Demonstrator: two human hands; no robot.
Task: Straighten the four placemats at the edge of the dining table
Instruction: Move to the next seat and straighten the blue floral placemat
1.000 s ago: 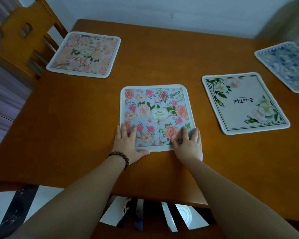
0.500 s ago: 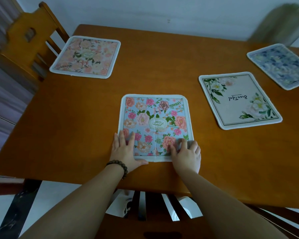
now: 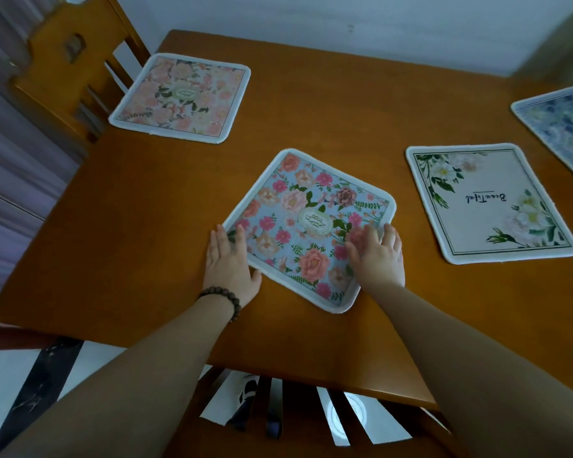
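Observation:
A blue floral placemat (image 3: 306, 223) lies turned like a diamond in the middle of the wooden dining table (image 3: 328, 104). My left hand (image 3: 229, 262) rests flat on its left corner, fingers spread. My right hand (image 3: 377, 256) presses flat on its right side near the right corner. A pink floral placemat (image 3: 182, 97) lies at the far left by the table edge. A white placemat with green leaves and script (image 3: 487, 203) sits to the right, slightly skewed. A blue-grey placemat (image 3: 563, 130) is at the far right, partly cut off by the frame.
A wooden chair (image 3: 63, 61) stands at the table's left side. Another chair's slatted back (image 3: 278, 411) shows below the near table edge, between my forearms. A white wall runs behind the table, and a curtain hangs at the far left.
The blue floral placemat has rotated from square to the table edge into a diamond angle. My hands have shifted with it, the left to its left corner, the right to its right side.

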